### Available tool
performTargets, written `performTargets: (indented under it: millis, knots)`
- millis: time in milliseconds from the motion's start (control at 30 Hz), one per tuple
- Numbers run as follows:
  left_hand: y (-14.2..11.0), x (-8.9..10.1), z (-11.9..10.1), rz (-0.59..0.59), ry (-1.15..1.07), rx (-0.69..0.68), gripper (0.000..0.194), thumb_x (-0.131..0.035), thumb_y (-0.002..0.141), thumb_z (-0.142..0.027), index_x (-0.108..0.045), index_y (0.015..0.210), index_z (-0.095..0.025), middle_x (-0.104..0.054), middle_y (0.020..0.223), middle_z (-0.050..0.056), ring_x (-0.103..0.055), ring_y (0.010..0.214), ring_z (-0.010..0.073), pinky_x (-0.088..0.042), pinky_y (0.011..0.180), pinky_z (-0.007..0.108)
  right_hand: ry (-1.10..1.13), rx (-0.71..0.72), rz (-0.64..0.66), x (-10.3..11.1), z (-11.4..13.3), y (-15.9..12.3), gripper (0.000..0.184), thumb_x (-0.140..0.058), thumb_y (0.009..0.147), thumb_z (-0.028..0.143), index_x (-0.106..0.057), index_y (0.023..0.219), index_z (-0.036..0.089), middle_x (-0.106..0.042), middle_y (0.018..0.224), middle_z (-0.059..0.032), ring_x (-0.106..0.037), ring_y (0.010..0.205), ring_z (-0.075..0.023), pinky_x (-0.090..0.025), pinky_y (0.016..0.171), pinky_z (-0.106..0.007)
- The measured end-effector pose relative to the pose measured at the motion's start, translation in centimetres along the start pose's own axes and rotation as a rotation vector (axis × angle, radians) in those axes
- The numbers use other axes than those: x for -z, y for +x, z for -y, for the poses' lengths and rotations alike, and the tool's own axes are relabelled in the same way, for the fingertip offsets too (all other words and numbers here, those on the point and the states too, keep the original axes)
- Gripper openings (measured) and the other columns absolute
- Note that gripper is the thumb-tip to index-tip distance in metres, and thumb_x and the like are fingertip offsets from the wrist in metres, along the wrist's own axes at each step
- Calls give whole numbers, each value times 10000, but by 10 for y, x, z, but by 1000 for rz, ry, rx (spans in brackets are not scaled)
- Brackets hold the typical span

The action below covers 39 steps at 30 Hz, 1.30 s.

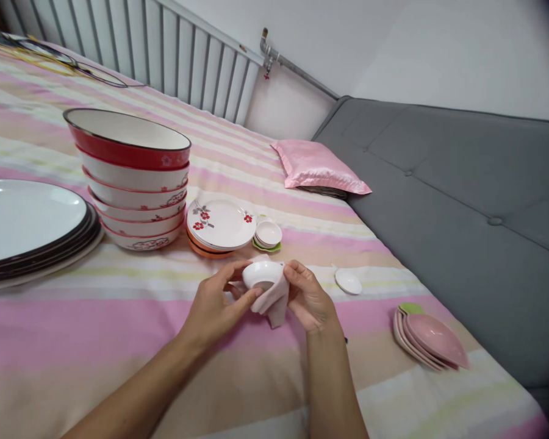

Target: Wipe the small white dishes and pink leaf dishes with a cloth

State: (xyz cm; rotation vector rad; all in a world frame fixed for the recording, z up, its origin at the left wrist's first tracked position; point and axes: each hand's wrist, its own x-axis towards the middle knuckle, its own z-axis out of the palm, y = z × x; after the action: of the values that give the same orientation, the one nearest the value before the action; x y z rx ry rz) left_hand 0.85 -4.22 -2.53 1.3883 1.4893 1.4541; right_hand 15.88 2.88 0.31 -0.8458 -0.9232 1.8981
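Note:
My left hand and my right hand meet above a striped pink bedsheet. Between them is a small white bowl, held upside down or tilted, with a pale pink cloth wrapped under and around it. Left fingers pinch the bowl's near rim with the cloth. Right fingers grip the cloth and the bowl's far side. Just beyond stand a small stack of similar white dishes and a stack of flowered plates.
A tall stack of red-and-white bowls stands at the left, beside large dark-rimmed plates. A white spoon-like dish lies to the right, with pink leaf-shaped dishes nearer. A pink pillow and grey padded headboard lie beyond.

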Motion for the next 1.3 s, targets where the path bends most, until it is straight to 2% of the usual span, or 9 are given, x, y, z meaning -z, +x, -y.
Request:
performTargets:
  millis: [100, 200, 333, 567, 800, 933, 1133, 1233, 1300]
  knots:
    - [-1, 0, -2, 65, -140, 83, 382, -629, 752, -401, -616, 1045, -157, -691, 941, 64, -634, 852, 205, -498, 713, 289, 24, 13, -2, 1, 0, 1, 234, -821, 534, 246, -635, 666, 191, -645, 668, 29, -539, 604, -109, -424, 577, -224]
    - [-1, 1, -4, 80, -149, 56, 370, -610, 774, -392, -629, 1066, -166, -691, 920, 47, -626, 828, 188, -490, 705, 270, 12, 20, 17, 2, -1, 1, 229, -819, 541, 244, -632, 660, 190, -639, 657, 31, -533, 595, -103, -423, 566, -216]
    - [-1, 2, -3, 27, -6, -18, 374, -585, 798, -363, -618, 1114, -165, -673, 841, 28, -592, 719, 148, -470, 623, 237, -37, 37, 30, 1, -1, 0, 224, -822, 541, 233, -636, 654, 181, -626, 621, 45, -522, 573, -72, -401, 549, -174]
    - [-1, 1, 11, -26, 236, -190, 426, -563, 819, -304, -551, 1215, -148, -644, 934, 69, -582, 738, 145, -483, 641, 250, -209, 96, 40, -2, -1, -2, 211, -816, 550, 255, -645, 640, 171, -635, 628, 35, -543, 584, -76, -408, 571, -185]
    - [-4, 2, 15, 10, 459, -297, 371, -494, 845, -231, -558, 1207, -180, -614, 963, 77, -579, 834, 175, -489, 702, 288, -416, 120, 86, -3, -8, -2, 215, -790, 592, 297, -655, 683, 156, -657, 632, 4, -574, 572, -104, -456, 581, -231]
    - [-5, 2, 13, 37, 503, -320, 384, -481, 833, -189, -549, 1211, -215, -601, 960, 62, -569, 860, 171, -484, 710, 277, -458, 134, 87, -5, -12, -2, 221, -785, 598, 302, -653, 687, 148, -652, 635, -1, -573, 574, -107, -456, 577, -235]
    - [-3, 2, 7, -24, 381, -295, 388, -546, 790, -213, -565, 1178, -200, -602, 967, 68, -573, 839, 171, -485, 715, 289, -322, 81, 55, -4, -7, -2, 219, -806, 565, 270, -653, 668, 152, -644, 622, 13, -552, 565, -91, -433, 570, -212]
    - [0, 2, 4, -80, 243, -153, 437, -638, 727, -303, -585, 1143, -179, -620, 989, 76, -583, 763, 165, -492, 645, 280, -165, 15, 29, -1, -3, -1, 239, -825, 529, 255, -637, 644, 162, -620, 589, 38, -526, 538, -77, -409, 538, -191]
    - [1, 2, 1, -69, 141, -15, 464, -673, 693, -354, -602, 1110, -162, -651, 946, 72, -586, 714, 162, -487, 611, 276, -83, -14, 26, 1, -1, 0, 251, -831, 518, 253, -627, 639, 171, -607, 585, 49, -511, 534, -72, -401, 527, -184]
